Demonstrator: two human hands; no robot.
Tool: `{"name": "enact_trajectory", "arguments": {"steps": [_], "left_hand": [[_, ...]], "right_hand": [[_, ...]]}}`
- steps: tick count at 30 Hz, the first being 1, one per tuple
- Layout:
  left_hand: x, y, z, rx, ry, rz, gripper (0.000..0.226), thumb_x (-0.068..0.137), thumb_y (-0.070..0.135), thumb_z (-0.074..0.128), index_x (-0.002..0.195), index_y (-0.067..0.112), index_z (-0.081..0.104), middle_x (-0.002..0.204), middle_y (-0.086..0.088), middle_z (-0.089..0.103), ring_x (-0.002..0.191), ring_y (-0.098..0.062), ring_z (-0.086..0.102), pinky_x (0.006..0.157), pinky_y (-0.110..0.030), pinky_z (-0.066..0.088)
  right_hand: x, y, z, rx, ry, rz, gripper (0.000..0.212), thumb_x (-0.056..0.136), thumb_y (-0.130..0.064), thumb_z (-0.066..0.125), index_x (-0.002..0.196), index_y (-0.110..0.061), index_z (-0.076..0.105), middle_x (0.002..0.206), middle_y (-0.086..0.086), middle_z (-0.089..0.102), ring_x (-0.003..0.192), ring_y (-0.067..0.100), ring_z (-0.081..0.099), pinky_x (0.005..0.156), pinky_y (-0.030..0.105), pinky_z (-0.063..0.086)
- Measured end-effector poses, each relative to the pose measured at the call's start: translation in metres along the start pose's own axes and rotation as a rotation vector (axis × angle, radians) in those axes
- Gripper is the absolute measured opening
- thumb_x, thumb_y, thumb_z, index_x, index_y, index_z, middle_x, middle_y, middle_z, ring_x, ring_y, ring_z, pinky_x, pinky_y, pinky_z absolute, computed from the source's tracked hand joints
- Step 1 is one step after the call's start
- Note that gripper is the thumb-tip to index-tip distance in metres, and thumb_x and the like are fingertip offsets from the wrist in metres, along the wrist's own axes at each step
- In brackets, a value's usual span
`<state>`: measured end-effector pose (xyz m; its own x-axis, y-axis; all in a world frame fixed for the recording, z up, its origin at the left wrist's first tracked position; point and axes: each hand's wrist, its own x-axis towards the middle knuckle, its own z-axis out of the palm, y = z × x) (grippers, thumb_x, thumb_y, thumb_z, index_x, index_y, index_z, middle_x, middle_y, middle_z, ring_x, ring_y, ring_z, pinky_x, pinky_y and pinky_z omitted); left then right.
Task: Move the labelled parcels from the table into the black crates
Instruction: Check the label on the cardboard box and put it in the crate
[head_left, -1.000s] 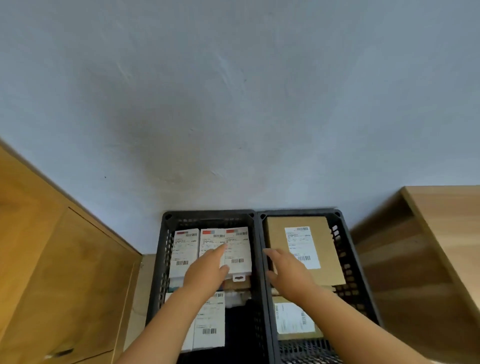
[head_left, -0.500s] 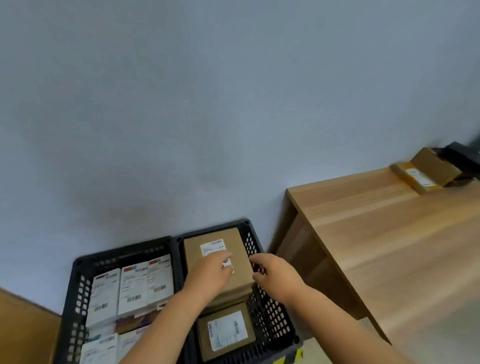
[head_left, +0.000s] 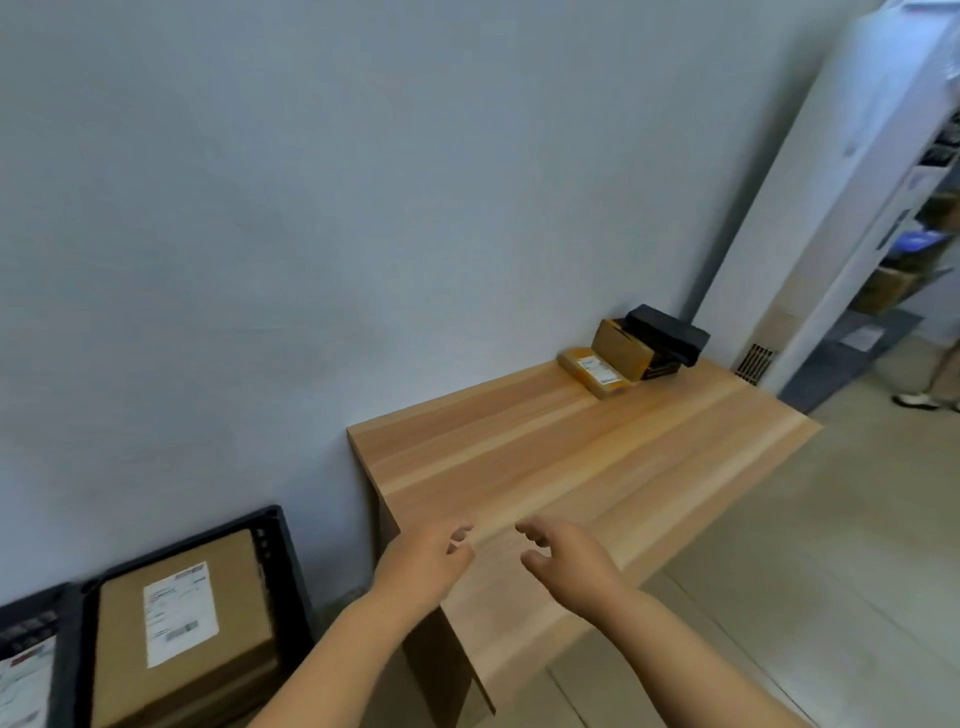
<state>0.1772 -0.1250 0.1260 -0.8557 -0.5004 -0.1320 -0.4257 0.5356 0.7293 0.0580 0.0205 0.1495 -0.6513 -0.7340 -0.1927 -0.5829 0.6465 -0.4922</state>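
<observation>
Between parcels: left hand (head_left: 423, 564) and right hand (head_left: 563, 558) empty, fingers loosely curled, low centre over the table (head_left: 571, 457); next, probably a reach to the labelled parcel (head_left: 595, 371) upper right, then back to the black crate (head_left: 280, 551) lower left.

We see a smooth wood-grain table (head_left: 597, 457), matt brown cardboard parcels (head_left: 597, 371) with white paper labels, and black plastic crates (head_left: 280, 551).

the single head view looked forward and down from above, tilted, taking in the wooden table (head_left: 571, 467) close ahead, a black crate (head_left: 280, 551) lower left, wall behind.
</observation>
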Motion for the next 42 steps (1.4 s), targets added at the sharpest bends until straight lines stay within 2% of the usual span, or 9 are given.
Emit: {"name": "enact_trajectory", "arguments": {"steps": [3,6,12,15,20,25,30,38,42], "left_hand": [[0.023,0.033,0.023,-0.040,-0.016,0.022,0.042,0.096,0.033,0.048,0.137,0.032,0.043,0.112,0.018,0.055,0.098,0.000,0.051,0.077,-0.014,0.041],[0.051,0.057,0.042,-0.103,-0.007,0.027,0.045,0.095,0.030,0.049,0.140,0.030,0.040,0.102,0.020,0.055,0.096,-0.002,0.053,0.085,-0.023,0.048],[0.119,0.089,0.082,-0.158,0.041,0.022,0.037,0.092,0.028,0.051,0.130,0.028,0.053,0.096,0.018,0.060,0.093,-0.003,0.056,0.087,-0.034,0.051],[0.165,0.106,0.099,-0.177,0.038,0.021,0.035,0.094,0.028,0.050,0.129,0.028,0.053,0.099,0.016,0.060,0.095,-0.005,0.056,0.086,-0.030,0.050],[0.247,0.132,0.114,-0.223,0.058,-0.001,0.033,0.095,0.031,0.049,0.128,0.029,0.052,0.096,0.022,0.057,0.094,-0.002,0.054,0.078,-0.023,0.045],[0.318,0.145,0.119,-0.221,0.091,-0.067,0.032,0.094,0.032,0.050,0.125,0.029,0.056,0.102,0.017,0.058,0.092,-0.002,0.054,0.076,-0.022,0.041],[0.353,0.149,0.125,-0.192,0.090,-0.126,0.028,0.093,0.028,0.052,0.120,0.030,0.059,0.100,0.016,0.058,0.094,-0.004,0.055,0.081,-0.023,0.043],[0.407,0.150,0.132,-0.120,0.167,-0.231,0.027,0.092,0.024,0.054,0.118,0.026,0.061,0.100,0.011,0.062,0.091,-0.009,0.057,0.080,-0.023,0.042],[0.434,0.159,0.145,-0.096,0.236,-0.312,0.027,0.091,0.025,0.056,0.117,0.024,0.062,0.097,0.011,0.061,0.090,-0.010,0.058,0.082,-0.024,0.044]], "right_hand": [[0.004,0.042,-0.028,0.038,0.027,0.034,0.041,0.094,-0.027,0.051,0.135,-0.026,0.049,0.132,-0.008,0.054,0.120,0.006,0.050,0.097,0.022,0.040],[0.013,0.077,-0.049,0.069,0.053,0.066,0.041,0.094,-0.028,0.051,0.135,-0.028,0.049,0.133,-0.010,0.054,0.120,0.005,0.050,0.097,0.023,0.041],[0.046,0.138,-0.086,0.068,0.070,0.118,0.042,0.094,-0.026,0.050,0.136,-0.029,0.047,0.132,-0.009,0.053,0.121,0.006,0.048,0.096,0.022,0.040],[0.080,0.168,-0.112,0.045,0.064,0.140,0.045,0.095,-0.027,0.051,0.139,-0.028,0.043,0.133,-0.007,0.053,0.122,0.007,0.048,0.096,0.022,0.040],[0.157,0.210,-0.161,-0.006,0.028,0.159,0.046,0.095,-0.027,0.050,0.140,-0.027,0.041,0.134,-0.003,0.053,0.124,0.009,0.048,0.096,0.024,0.041],[0.231,0.240,-0.186,0.009,-0.002,0.148,0.046,0.095,-0.025,0.052,0.140,-0.024,0.042,0.134,-0.002,0.053,0.123,0.011,0.049,0.095,0.024,0.042],[0.280,0.266,-0.193,-0.012,-0.054,0.142,0.046,0.094,-0.024,0.054,0.139,-0.023,0.044,0.132,-0.001,0.055,0.121,0.011,0.050,0.095,0.025,0.044],[0.378,0.310,-0.202,-0.031,-0.111,0.152,0.048,0.092,-0.021,0.054,0.139,-0.020,0.043,0.135,0.001,0.052,0.119,0.017,0.052,0.089,0.027,0.044],[0.429,0.343,-0.207,-0.064,-0.164,0.148,0.052,0.091,-0.023,0.054,0.141,-0.020,0.041,0.139,0.001,0.050,0.121,0.019,0.052,0.092,0.027,0.043]]}}
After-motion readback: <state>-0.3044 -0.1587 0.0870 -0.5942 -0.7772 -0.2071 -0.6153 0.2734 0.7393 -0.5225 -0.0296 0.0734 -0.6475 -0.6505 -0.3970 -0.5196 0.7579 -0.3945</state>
